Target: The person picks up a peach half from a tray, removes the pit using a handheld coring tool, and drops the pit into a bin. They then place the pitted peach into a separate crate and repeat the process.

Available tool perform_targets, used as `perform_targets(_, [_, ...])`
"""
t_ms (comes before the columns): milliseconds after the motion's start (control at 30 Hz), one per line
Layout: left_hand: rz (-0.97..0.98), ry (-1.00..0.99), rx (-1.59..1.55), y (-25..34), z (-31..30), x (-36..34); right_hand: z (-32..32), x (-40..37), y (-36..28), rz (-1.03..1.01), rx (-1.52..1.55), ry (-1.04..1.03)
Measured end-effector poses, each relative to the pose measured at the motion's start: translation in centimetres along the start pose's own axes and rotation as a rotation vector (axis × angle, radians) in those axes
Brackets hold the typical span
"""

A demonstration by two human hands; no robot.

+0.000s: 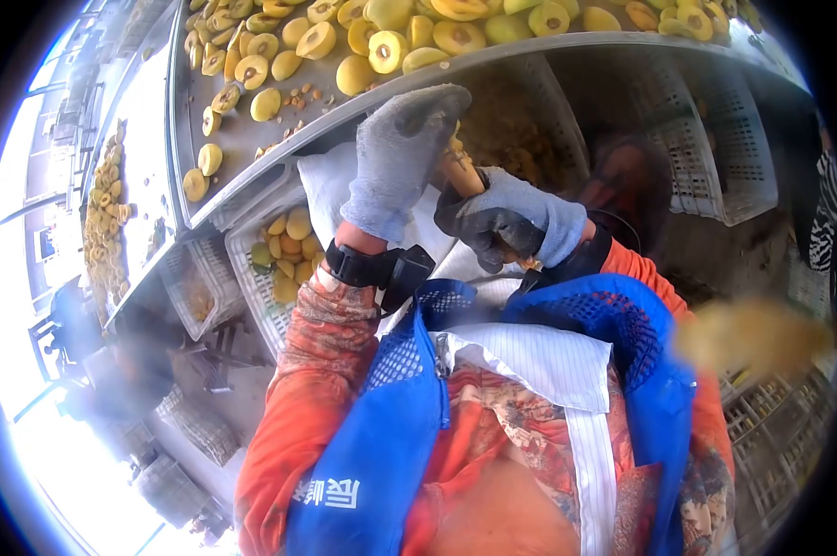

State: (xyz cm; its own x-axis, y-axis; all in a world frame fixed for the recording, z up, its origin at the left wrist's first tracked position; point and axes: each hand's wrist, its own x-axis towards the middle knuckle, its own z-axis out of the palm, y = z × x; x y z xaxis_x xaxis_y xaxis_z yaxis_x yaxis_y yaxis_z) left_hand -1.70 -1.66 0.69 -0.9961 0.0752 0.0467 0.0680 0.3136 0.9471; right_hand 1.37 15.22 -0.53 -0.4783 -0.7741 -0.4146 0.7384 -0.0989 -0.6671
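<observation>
My left hand [404, 153], in a grey work glove, is closed near the table's front edge. A bit of yellow fruit [455, 141] shows at its fingertips; the rest is hidden by the glove. Just to the right, my right hand [520, 221], in a grey and black glove, is wrapped round a wooden-handled tool [462, 173]. The light wooden part points up toward my left hand, and the tool's working end cannot be made out. A yellowish scrap [529, 264] shows under the right fingers. Halved yellow peach-like fruits [388, 51] lie on the table beyond.
The metal table [242, 157] also bears loose pits [304, 94]. Below its edge stand a white crate [251, 264] of fruit pieces [293, 243] and another crate [201, 283]. More white crates [715, 139] are at right. A blurred yellowish object [756, 338] appears at right.
</observation>
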Motion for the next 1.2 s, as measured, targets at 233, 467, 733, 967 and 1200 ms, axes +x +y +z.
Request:
perform_targets(233, [-0.053, -0.162, 0.006, -0.9, 0.6, 0.6, -1.5, -0.3, 1.4, 0.04, 0.124, -0.026])
perform_targets(467, [0.021, 0.338, -0.133, -2.1, 4.7, -1.3, -0.6, -1.0, -1.0, 0.106, -0.33, 0.131])
perform_targets(733, [-0.069, -0.199, -0.271, -0.4, 1.8, 0.0, -1.8, -1.6, 0.3, 0.105, 0.058, -0.039])
perform_targets(967, [0.553, -0.665, 0.43, -1.9, 0.2, 3.1, -2.0, -1.6, 1.1, 0.066, 0.033, -0.066])
perform_targets(1200, [-0.103, -0.403, -0.233, -1.6, 1.4, 1.1, -2.6, -1.0, 3.6, 0.063, 0.415, -0.182])
